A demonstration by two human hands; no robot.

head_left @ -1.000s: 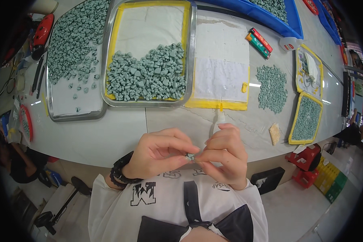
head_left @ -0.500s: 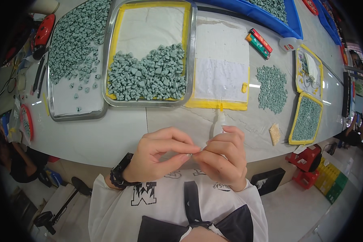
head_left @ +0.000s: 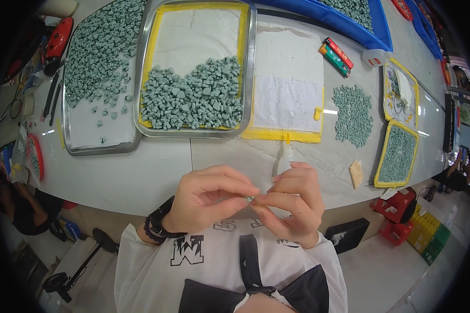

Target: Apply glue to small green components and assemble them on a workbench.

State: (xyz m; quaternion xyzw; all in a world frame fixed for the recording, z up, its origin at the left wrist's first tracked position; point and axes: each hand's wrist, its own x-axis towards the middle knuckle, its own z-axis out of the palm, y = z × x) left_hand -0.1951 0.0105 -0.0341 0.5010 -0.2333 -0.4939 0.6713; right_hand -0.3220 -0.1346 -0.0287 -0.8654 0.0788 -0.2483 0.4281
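Note:
My left hand and my right hand meet just above the table's near edge, fingertips pinched together on one small grey-green piece. My right hand also grips a small white squeeze bottle whose yellow nozzle points away from me. Straight ahead stands a metal tray lined with yellow-edged white paper and half filled with a heap of the same grey-green pieces.
A second metal tray with scattered pieces lies at the left. A yellow-edged white sheet, a loose pile of pieces, two small yellow trays, two lighters and a blue bin lie to the right.
Both hands stay together at the table's edge; the fingers have shifted slightly around the small piece. Nothing else has moved.

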